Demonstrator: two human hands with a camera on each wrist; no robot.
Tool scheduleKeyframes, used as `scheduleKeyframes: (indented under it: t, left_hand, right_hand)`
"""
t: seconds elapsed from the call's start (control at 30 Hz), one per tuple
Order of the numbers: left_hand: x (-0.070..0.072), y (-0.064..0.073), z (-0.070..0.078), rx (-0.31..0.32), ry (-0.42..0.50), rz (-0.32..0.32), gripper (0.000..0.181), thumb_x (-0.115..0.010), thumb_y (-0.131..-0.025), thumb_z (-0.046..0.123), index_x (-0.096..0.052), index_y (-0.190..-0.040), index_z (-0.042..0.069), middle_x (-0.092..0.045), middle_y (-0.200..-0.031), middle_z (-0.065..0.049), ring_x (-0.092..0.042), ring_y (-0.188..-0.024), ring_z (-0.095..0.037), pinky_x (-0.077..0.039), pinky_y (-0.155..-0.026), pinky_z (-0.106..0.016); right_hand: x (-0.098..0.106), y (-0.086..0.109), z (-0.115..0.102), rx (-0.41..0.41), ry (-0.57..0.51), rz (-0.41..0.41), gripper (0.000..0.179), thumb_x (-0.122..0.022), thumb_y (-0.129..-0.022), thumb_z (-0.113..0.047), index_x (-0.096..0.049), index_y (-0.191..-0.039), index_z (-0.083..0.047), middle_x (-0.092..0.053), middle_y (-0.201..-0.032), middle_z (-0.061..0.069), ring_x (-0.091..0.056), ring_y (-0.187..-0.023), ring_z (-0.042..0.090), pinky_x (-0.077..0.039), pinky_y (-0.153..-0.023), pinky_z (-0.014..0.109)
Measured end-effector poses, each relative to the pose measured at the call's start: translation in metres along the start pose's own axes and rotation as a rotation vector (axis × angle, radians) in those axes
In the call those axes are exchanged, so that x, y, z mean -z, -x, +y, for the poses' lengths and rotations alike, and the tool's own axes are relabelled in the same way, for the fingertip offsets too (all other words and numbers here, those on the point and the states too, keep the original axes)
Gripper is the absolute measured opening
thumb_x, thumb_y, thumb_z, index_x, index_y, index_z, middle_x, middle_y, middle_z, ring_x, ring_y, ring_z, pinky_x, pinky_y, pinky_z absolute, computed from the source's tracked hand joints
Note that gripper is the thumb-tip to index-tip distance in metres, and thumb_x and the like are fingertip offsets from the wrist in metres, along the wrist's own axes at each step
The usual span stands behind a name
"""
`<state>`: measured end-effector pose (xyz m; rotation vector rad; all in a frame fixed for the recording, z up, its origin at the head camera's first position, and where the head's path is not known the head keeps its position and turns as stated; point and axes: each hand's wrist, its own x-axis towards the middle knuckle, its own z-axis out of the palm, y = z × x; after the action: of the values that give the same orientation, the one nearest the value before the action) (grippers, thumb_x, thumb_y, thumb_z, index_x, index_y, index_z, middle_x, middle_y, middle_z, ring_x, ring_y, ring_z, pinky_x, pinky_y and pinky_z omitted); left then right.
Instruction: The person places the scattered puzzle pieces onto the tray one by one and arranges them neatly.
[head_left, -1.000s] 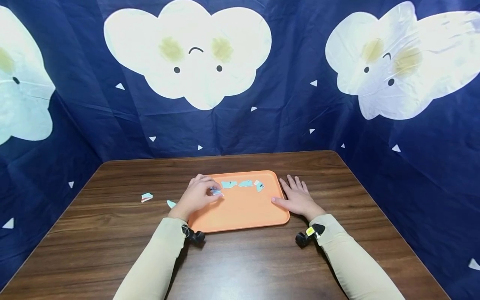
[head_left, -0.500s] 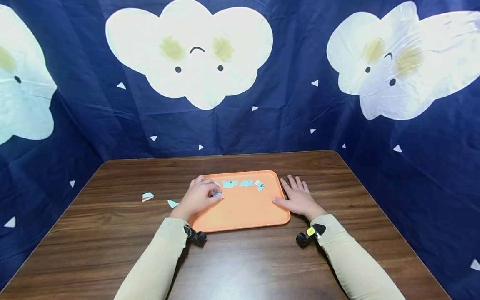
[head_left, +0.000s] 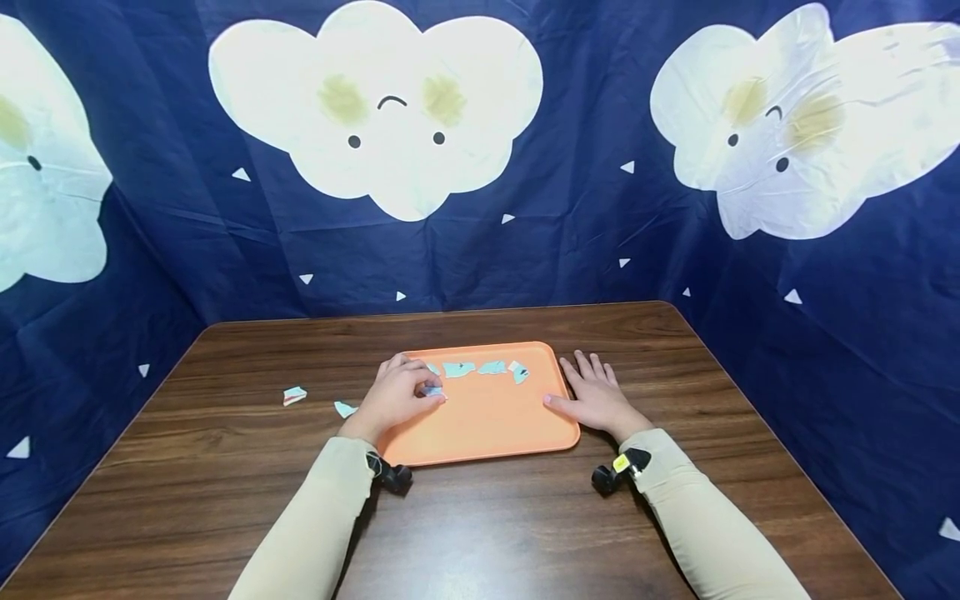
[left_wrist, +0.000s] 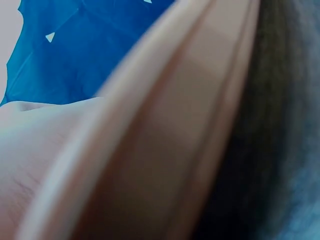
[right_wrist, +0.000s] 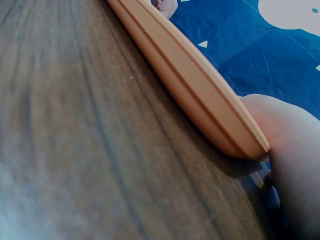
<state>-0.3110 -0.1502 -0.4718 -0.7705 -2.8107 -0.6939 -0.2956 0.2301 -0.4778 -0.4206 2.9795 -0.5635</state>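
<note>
In the head view my left hand [head_left: 393, 397] reaches over the left side of an orange tray [head_left: 487, 425]. Thumb and curled fingers pinch a small flat light-blue scrap [head_left: 433, 391] at the tray's surface; part of it is hidden by the hand. Behind the fingertips another pale-blue scrap [head_left: 432, 368] peeks out. A row of jagged scraps follows along the far side: one [head_left: 458, 369], one [head_left: 492, 367] and one with dark marks [head_left: 519, 372]. My right hand [head_left: 596, 396] lies with fingers spread beside the tray's right edge, its thumb over the rim.
Two more scraps lie on the wooden table [head_left: 480, 533] left of the tray: one with a reddish edge [head_left: 295, 395] and one [head_left: 344, 409] close to my left wrist. Dark blue cloth [head_left: 450, 267] with white clouds stands behind the table.
My left fingertips have shifted slightly nearer to me with the scrap, uncovering another scrap behind them. My right hand stays in place.
</note>
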Motion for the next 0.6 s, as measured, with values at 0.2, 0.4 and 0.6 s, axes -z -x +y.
scheduleKeyframes:
  t: [0.2, 0.4, 0.6]
  left_hand:
    - [0.005, 0.006, -0.005, -0.019, 0.094, 0.109, 0.025, -0.078, -0.088, 0.036, -0.076, -0.108, 0.020, -0.069, -0.099, 0.010, -0.048, -0.101, -0.017, -0.029, -0.099, -0.047]
    - [0.015, 0.018, -0.022, -0.048, 0.067, 0.327, 0.020, -0.080, -0.085, 0.023, -0.076, -0.102, 0.011, -0.067, -0.083, 0.002, -0.051, -0.095, -0.022, -0.034, -0.087, -0.045]
    - [0.030, 0.037, -0.046, -0.016, 0.012, 0.444, 0.018, -0.077, -0.083, 0.019, -0.075, -0.099, 0.010, -0.072, -0.094, -0.002, -0.053, -0.097, -0.026, -0.035, -0.088, -0.049]
  right_hand:
    - [-0.001, -0.001, 0.001, -0.003, 0.001, -0.002, 0.097, -0.049, -0.092, -0.073, -0.026, -0.160, -0.007, -0.010, -0.167, 0.023, -0.001, -0.152, 0.046, 0.000, -0.119, 0.063]
    - [-0.001, -0.001, 0.001, -0.007, 0.001, -0.007, 0.099, -0.048, -0.091, -0.074, -0.026, -0.160, -0.007, -0.010, -0.167, 0.023, 0.000, -0.152, 0.046, 0.001, -0.119, 0.063]
    - [-0.001, -0.001, 0.001, -0.004, 0.007, -0.007, 0.099, -0.048, -0.091, -0.074, -0.026, -0.160, -0.007, -0.010, -0.166, 0.023, -0.001, -0.152, 0.046, 0.000, -0.119, 0.063]
